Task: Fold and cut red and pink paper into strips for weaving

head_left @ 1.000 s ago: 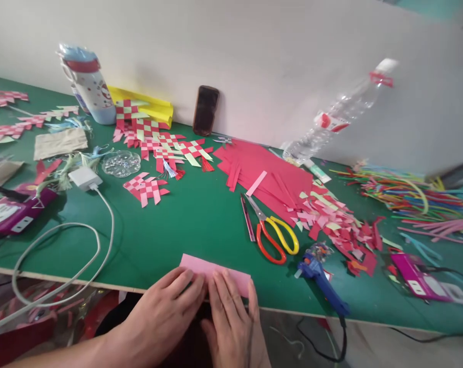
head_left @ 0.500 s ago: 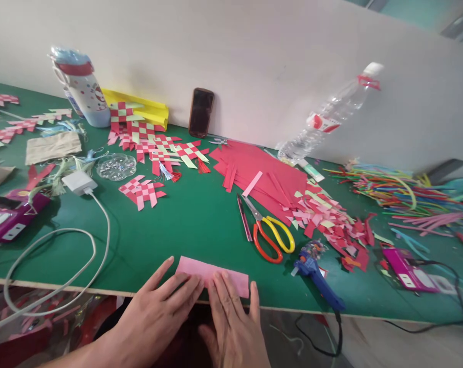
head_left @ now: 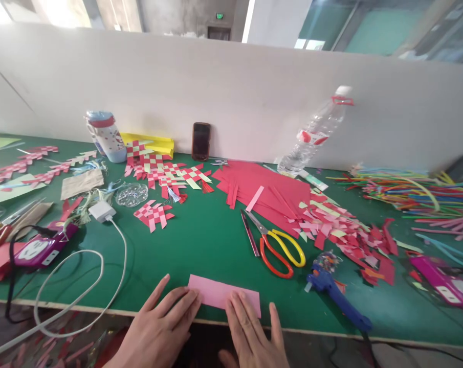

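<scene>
A strip of pink paper (head_left: 220,292), which looks folded, lies flat along the front edge of the green table. My left hand (head_left: 160,322) presses its fingertips on the paper's left end, fingers stretched out. On the right part rest the fingertips of my right hand (head_left: 250,329), its fingers also straight and the little finger spread off the sheet. Neither hand grips anything. Beyond the paper to the right are scissors (head_left: 279,248) with one red and one yellow handle, and a dark red pen (head_left: 249,232).
Red paper sheets (head_left: 269,189) and a heap of scraps (head_left: 342,230) lie behind. A blue glue gun (head_left: 336,294) is at right. Woven paper fish (head_left: 154,214), a phone (head_left: 201,141), a flask (head_left: 107,137), a leaning plastic bottle (head_left: 311,135) and a white cable (head_left: 118,255) surround the workspace.
The camera view has tilted up and levelled. My hands have moved apart along the pink paper, the right one sliding towards its right end, baring more of the middle.
</scene>
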A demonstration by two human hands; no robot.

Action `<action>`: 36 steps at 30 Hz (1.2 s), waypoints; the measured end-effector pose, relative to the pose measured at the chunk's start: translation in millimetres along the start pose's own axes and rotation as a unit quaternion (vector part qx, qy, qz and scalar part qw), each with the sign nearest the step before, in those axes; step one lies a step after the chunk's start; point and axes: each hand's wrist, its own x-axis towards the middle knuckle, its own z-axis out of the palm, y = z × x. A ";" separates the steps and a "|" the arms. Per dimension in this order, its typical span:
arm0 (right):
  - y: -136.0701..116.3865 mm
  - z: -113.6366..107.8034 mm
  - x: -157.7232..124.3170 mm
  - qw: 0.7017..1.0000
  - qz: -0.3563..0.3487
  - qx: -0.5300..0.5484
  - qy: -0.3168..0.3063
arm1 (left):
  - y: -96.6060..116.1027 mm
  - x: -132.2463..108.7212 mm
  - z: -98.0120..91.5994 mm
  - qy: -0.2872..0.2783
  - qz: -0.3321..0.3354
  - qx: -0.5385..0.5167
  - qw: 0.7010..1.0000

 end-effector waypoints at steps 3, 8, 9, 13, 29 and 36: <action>3.1 -1.9 -7.0 1.000 0.017 -0.007 0.001 | 2.4 -1.7 1.3 -0.002 -0.005 0.005 1.000; 3.0 -5.8 -12.7 0.999 0.036 -0.001 -0.015 | 2.4 -9.4 -1.1 -0.013 -0.038 0.020 0.999; 2.3 -6.7 -12.9 0.999 0.039 0.003 -0.018 | 1.0 -10.4 -3.1 -0.012 -0.045 0.023 0.999; -2.0 -12.2 -12.0 0.997 0.060 0.032 -0.037 | -4.1 -8.6 -14.9 -0.013 -0.067 0.018 0.998; -26.7 -23.3 31.5 0.975 0.114 0.148 -0.117 | 8.2 4.6 -1.0 -0.064 0.014 -0.041 0.997; -16.2 -24.7 20.5 0.974 0.125 0.135 -0.132 | 8.8 2.3 -2.6 -0.075 -0.005 -0.050 0.996</action>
